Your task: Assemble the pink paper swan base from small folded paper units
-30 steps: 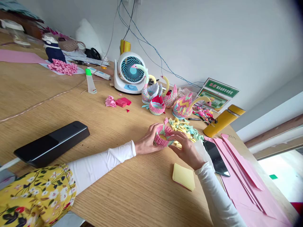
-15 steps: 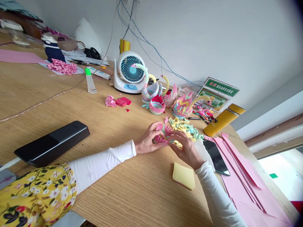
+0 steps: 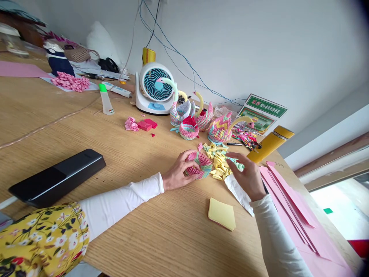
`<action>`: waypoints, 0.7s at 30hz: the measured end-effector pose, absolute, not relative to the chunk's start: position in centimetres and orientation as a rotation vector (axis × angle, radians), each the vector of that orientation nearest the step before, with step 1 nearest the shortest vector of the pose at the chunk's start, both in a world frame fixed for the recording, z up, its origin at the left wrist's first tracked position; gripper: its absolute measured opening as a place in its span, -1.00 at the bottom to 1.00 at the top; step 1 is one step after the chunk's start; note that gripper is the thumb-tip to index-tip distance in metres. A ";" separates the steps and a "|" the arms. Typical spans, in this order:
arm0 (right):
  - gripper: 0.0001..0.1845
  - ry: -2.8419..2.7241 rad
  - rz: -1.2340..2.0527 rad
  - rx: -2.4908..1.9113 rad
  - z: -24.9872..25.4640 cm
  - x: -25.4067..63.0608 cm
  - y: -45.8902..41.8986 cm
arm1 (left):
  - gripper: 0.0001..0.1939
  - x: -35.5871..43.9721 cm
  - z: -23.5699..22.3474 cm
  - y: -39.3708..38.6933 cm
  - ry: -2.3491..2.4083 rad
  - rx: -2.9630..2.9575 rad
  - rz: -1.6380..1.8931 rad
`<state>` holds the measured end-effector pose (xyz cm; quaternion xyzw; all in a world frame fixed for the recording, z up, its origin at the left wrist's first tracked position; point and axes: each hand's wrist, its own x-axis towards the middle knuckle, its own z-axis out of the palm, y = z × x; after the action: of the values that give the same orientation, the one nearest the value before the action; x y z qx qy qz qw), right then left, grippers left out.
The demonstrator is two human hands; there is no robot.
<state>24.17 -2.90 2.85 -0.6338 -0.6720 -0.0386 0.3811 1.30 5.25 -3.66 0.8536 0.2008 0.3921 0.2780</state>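
Note:
My left hand [image 3: 180, 172] is closed around the side of a round piece of folded-paper modules [image 3: 206, 165], pink with green and yellow sections, its fingers inside the ring. Over the right part of a pile of folded paper pieces is my right hand [image 3: 247, 175], thumb and forefinger curved and slightly apart, with light green pieces [image 3: 236, 163] visible between them. Yellow folded pieces [image 3: 219, 169] lie between the ring and this hand. A white crumpled paper [image 3: 238, 192] lies under my right wrist. Nearer me rests a stack of yellow paper squares [image 3: 221, 214].
Behind the pile stand several folded-paper swans [image 3: 220, 129] and a small paper basket [image 3: 188, 130], with a fan [image 3: 157, 86] behind. A yellow flask [image 3: 271, 144] and pink sheets [image 3: 291, 207] are at right. A black device [image 3: 59, 175] and a glue bottle [image 3: 106, 100] are at left.
My right hand has left the paper ring and moved right to the green pieces. The left hand still holds the ring, whose opening now shows more fully.

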 end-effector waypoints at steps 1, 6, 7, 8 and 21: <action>-0.75 -1.630 -0.103 -1.656 2.9 24.9 -2.9 | -0.82 1.3 -3.7 5.2 0.537 2.291 1.057; -0.72 -1.434 -0.096 -1.759 2.7 27.6 -2.4 | -0.84 1.4 -3.7 5.0 0.566 2.310 1.076; -0.72 -1.445 -0.098 -1.790 2.5 27.8 -2.0 | -0.85 1.4 -3.7 5.0 0.579 2.313 1.072; -0.71 -1.472 -0.102 -1.822 2.3 28.0 -1.6 | -0.86 1.4 -3.7 4.9 0.590 2.312 1.067; -0.73 -1.980 -0.081 -1.849 0.1 24.0 10.1 | -0.86 1.5 -4.1 4.5 0.577 2.301 1.070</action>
<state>24.02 10.13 0.08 -0.6665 -0.7136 -0.0293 0.2137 1.55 4.55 -4.11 0.8521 0.2138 0.3965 0.2664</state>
